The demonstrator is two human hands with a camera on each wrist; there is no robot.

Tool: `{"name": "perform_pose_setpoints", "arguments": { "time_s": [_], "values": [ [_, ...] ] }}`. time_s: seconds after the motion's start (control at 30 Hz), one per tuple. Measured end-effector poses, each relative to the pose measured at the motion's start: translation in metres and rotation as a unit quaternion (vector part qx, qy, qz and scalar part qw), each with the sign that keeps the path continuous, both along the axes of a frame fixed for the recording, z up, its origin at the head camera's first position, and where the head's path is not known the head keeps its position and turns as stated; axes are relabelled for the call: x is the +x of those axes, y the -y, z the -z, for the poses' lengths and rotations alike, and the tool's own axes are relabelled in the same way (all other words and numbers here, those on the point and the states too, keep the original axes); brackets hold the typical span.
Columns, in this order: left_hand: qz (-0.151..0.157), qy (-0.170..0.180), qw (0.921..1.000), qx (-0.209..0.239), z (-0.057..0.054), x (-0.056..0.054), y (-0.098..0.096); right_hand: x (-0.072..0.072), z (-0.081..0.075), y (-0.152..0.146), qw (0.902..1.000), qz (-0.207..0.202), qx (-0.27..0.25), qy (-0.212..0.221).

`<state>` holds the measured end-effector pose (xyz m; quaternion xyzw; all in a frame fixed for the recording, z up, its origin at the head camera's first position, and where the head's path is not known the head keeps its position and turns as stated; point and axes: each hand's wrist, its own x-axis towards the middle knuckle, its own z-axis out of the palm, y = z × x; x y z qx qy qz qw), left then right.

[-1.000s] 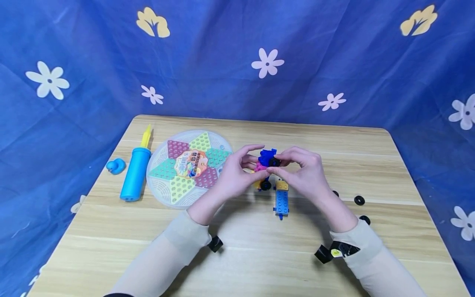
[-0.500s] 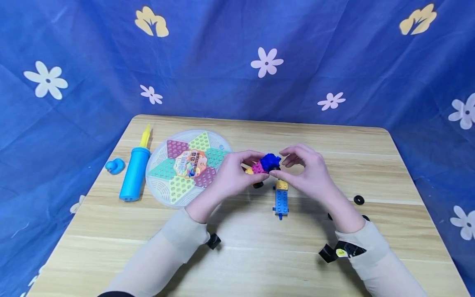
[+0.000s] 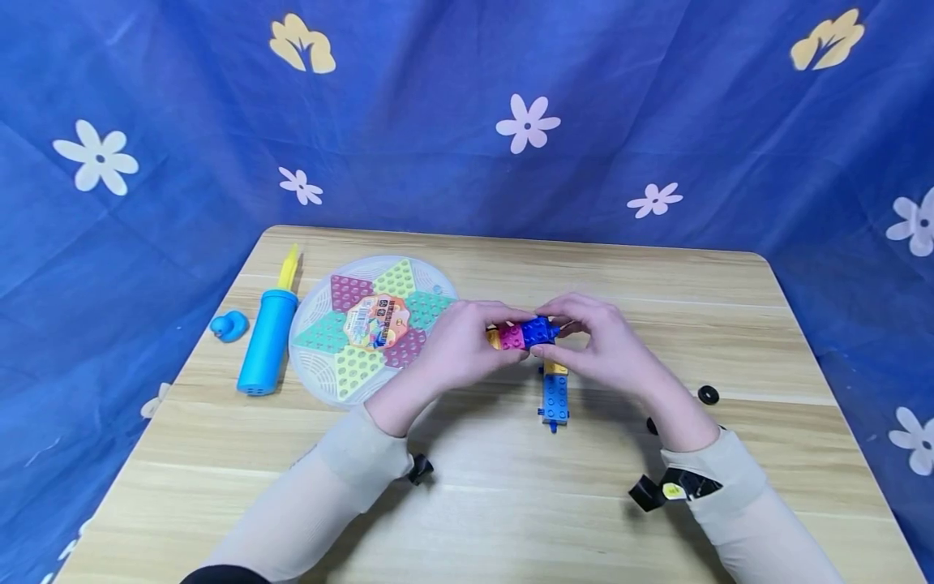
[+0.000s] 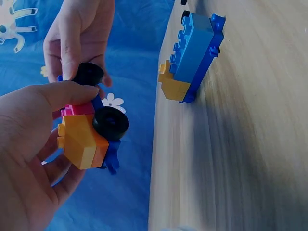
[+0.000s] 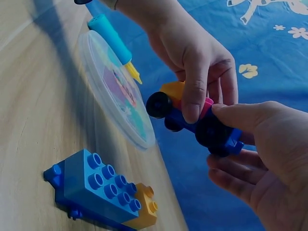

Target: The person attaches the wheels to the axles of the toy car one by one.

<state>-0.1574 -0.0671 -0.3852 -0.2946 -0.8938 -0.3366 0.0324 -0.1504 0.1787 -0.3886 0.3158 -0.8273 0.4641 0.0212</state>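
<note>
Above the table, both hands hold a small building-block toy car [image 3: 512,336]. It lies roughly lengthwise left to right, with orange, pink and dark blue bricks. My left hand [image 3: 463,341] grips its orange and pink part, the thumb along the near side. At the dark blue end, my right hand [image 3: 606,341] pinches the car; its thumb presses a black wheel [image 5: 211,131] in the right wrist view. Another black wheel [image 4: 111,123] shows beside the orange brick [image 4: 79,144] in the left wrist view. Just below stands a second block piece [image 3: 555,397], light blue and yellow on a blue base without visible wheels.
Loose black wheels [image 3: 708,395] lie to the right, some partly hidden by the right forearm. At left are a round star-patterned game board [image 3: 350,381], a blue hand pump [image 3: 267,345] with a yellow nozzle, and a small blue object [image 3: 229,326]. Blue cloth [image 3: 409,122] hangs behind the table.
The toy car has turned from a tilted pose to nearly level, studs now facing up. My right fingers have closed in on its dark blue end. The left hand keeps its grip.
</note>
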Motion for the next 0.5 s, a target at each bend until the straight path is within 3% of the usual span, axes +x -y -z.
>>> {"name": "perform_pose_setpoints", "arguments": {
  "time_s": [0.27, 0.4, 0.5],
  "values": [
    [0.002, -0.025, 0.9993, -0.026, 0.001, -0.001, -0.001, 0.001, 0.004, -0.002, 0.9996, -0.005, -0.028, 0.009],
    [0.016, -0.043, 0.9988, 0.020, 0.003, -0.002, 0.001, 0.000, 0.007, -0.007, 0.9967, -0.014, -0.080, 0.000],
    [0.025, -0.036, 0.9963, 0.074, 0.005, -0.004, 0.005, -0.001, 0.009, -0.012, 0.9934, -0.009, -0.114, 0.001]
  ]
}}
